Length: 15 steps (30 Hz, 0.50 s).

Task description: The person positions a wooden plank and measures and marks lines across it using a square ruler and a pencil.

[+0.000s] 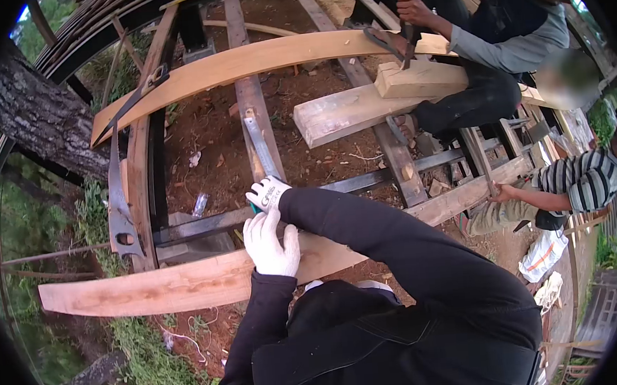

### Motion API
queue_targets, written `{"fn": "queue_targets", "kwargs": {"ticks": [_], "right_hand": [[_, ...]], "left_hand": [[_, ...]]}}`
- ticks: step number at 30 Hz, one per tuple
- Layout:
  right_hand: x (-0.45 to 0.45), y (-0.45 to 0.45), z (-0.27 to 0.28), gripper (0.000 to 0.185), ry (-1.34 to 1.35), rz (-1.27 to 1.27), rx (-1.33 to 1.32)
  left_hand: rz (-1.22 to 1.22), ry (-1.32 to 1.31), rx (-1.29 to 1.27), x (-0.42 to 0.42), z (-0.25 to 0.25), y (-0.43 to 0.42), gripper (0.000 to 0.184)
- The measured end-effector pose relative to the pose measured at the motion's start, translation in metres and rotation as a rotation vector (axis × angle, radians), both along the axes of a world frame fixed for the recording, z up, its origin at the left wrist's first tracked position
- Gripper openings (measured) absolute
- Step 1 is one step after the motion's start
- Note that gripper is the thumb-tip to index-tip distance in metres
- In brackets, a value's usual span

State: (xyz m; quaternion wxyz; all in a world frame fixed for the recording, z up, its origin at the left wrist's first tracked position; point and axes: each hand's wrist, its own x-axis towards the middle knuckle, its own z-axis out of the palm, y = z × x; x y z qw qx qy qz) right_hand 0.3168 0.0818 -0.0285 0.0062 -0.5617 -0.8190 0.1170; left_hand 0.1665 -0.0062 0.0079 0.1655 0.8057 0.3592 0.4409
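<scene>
My left hand [271, 245], in a white glove, lies over the near edge of the work with its fingers pressed together, close to the long plank [151, 289]. My right hand [269, 193], also gloved, is just beyond it, its fingers curled round something I cannot make out; a bit of green shows between the two hands. A metal square [259, 146] lies on the beam just past my right hand. To the left, a hand saw [120, 206] rests on the frame, and another saw [137, 96] lies across the curved far plank [242, 60].
A co-worker [484, 44] sits at the upper right by thick timber blocks [353, 111]. Another person in a striped shirt [587, 180] holds a board at the right. A tree trunk [45, 111] stands left. Open gaps between beams show soil below.
</scene>
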Motion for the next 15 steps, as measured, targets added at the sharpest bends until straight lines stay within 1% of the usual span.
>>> {"fn": "queue_targets", "kwargs": {"ticks": [1,2,3,4,5,7,8,9,10,11,12,13,15], "right_hand": [[0.006,-0.005,-0.010,0.065,0.087,-0.085,0.135],[0.012,-0.019,0.006,0.065,0.351,-0.240,0.203],[0.018,-0.043,0.047,0.062,0.555,-0.400,0.248],[0.022,-0.050,0.045,0.055,0.764,-0.589,0.286],[0.030,-0.061,0.049,0.049,0.830,-0.695,0.465],[0.043,-0.102,0.058,0.038,1.139,-0.901,0.434],[0.044,-0.119,0.054,0.036,1.523,-0.924,0.326],[0.043,-0.144,0.049,0.036,2.025,-0.892,0.169],[0.040,-0.166,0.032,0.037,2.202,-0.804,0.200],[0.034,-0.190,0.026,0.038,2.327,-0.781,0.141],[0.024,-0.208,0.020,0.040,2.433,-0.847,0.107],[0.014,-0.225,0.006,0.041,2.470,-0.781,0.156],[-0.003,-0.255,-0.005,0.043,2.473,-0.858,0.081]], "left_hand": [[-0.034,0.005,-0.040,-0.001,-0.003,-0.001,0.046],[-0.077,-0.005,-0.190,-0.002,-0.002,-0.003,0.050],[-0.114,0.010,-0.342,-0.001,-0.002,-0.005,0.055],[-0.093,-0.044,-0.311,0.002,-0.008,-0.010,0.061],[-0.053,-0.092,-0.286,0.002,-0.008,-0.014,0.067],[-0.166,-0.143,-0.470,-0.001,-0.005,-0.017,0.082],[-0.225,-0.183,-0.492,0.003,-0.001,-0.018,0.090],[-0.309,-0.295,-0.621,0.006,0.005,-0.023,0.094],[-0.310,-0.207,-0.520,0.006,-0.004,-0.023,0.097],[-0.307,-0.122,-0.418,0.005,-0.014,-0.022,0.099],[-0.297,-0.114,-0.582,0.006,0.011,-0.034,0.091],[-0.307,-0.113,-0.578,0.004,0.000,-0.033,0.091],[-0.382,-0.037,-0.180,-0.001,-0.034,-0.022,0.075]]}}
